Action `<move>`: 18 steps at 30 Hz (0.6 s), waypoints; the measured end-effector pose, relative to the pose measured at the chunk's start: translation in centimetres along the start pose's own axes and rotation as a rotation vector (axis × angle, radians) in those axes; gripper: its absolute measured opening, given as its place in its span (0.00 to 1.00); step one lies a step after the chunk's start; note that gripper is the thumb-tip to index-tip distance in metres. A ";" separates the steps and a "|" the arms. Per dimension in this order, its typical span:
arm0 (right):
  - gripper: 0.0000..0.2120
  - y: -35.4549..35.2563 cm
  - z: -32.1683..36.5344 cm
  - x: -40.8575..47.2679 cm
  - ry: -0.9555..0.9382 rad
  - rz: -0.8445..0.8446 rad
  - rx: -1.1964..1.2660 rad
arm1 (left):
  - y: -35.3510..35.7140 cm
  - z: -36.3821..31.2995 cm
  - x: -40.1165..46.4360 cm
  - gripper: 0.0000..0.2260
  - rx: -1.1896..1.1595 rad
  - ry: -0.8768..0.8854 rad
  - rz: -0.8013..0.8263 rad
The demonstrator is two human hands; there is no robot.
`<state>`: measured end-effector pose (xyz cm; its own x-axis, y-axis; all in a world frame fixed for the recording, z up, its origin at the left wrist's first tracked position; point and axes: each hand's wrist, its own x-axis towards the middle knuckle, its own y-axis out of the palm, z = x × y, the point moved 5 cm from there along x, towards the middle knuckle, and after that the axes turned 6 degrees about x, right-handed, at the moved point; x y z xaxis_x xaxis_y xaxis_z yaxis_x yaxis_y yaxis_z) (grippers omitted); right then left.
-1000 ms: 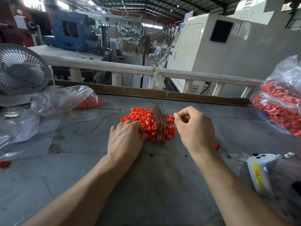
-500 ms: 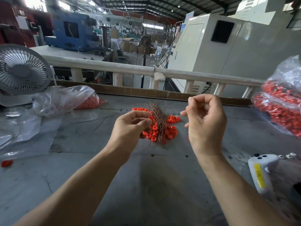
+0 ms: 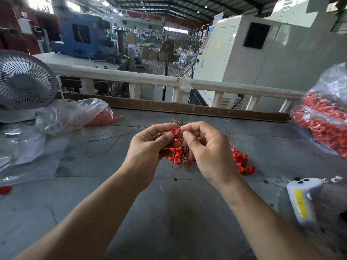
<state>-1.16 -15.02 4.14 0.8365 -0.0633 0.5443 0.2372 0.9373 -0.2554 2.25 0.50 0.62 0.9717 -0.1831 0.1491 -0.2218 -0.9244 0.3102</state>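
Item: red ring (image 3: 174, 131), small plastic pc, open end facing the camera.
L hand (image 3: 148, 147): fingers curled; thumb + forefinger tips pinch the ring.
R hand (image 3: 208, 151): fingers curled; thumb + forefinger tips pressed tog. just beside the ring, at its 3 o'clock. What they pinch is too thin to tell.
Ring posn: held up off the desk (image 3: 169, 212), at 1 o'clock of L hand's middle and 11 o'clock of R hand's, in the gap betw. the two.
Hands: fingertips nearly touching, wrists well apart.
Loose rings (image 3: 242, 162): red, scattered on desk under the hands. Most show at R hand's 4 o'clock, more below L hand's fingers.
Wire bundle (image 3: 183, 156): copper-coloured strands lying among the rings, partly hidden by both hands. Tips fan out at 12 o'clock.
Bag, L (image 3: 75, 115): clear plastic, red pcs inside, desk's 10 o'clock.
Bag, R (image 3: 326, 124): clear, full of red pcs, 2 o'clock.
Fan (image 3: 24, 79): white, far 10 o'clock, beside Bag, L.
Controller (image 3: 302, 197): white w/ yellow label, 4 o'clock.
Stray ring (image 3: 4, 189): red, alone at 9 o'clock edge.
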 end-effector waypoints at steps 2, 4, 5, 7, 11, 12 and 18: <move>0.05 0.1 0.1 0.0 -0.004 0.003 -0.005 | 0.0 -0.1 -0.1 0.09 0.017 0.005 -0.003; 0.04 0.0 -0.1 0.0 0.000 -0.010 0.006 | 0.1 -0.1 -0.1 0.09 0.035 0.008 -0.002; 0.04 0.1 -0.2 -0.1 0.006 -0.012 0.010 | 0.2 -0.1 -0.2 0.10 0.039 0.004 0.000; 0.03 0.1 -0.3 -0.1 0.015 -0.016 0.000 | 0.3 0.0 -0.2 0.10 0.036 -0.009 0.012; 0.03 -0.1 -0.6 -0.1 0.000 -0.023 -0.035 | 0.7 0.0 -0.2 0.11 0.043 -0.017 0.042; 0.03 -0.1 -0.6 0.0 -0.006 -0.023 -0.047 | 0.7 0.0 -0.2 0.11 0.047 -0.014 0.046; 0.02 -0.1 -0.6 0.0 -0.020 -0.028 -0.102 | 0.7 -0.1 -0.2 0.11 0.104 0.015 0.054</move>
<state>-0.89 -15.32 3.65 0.8191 -0.0811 0.5679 0.3102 0.8954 -0.3194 1.86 -0.06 0.92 0.9570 -0.2297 0.1771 -0.2639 -0.9430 0.2027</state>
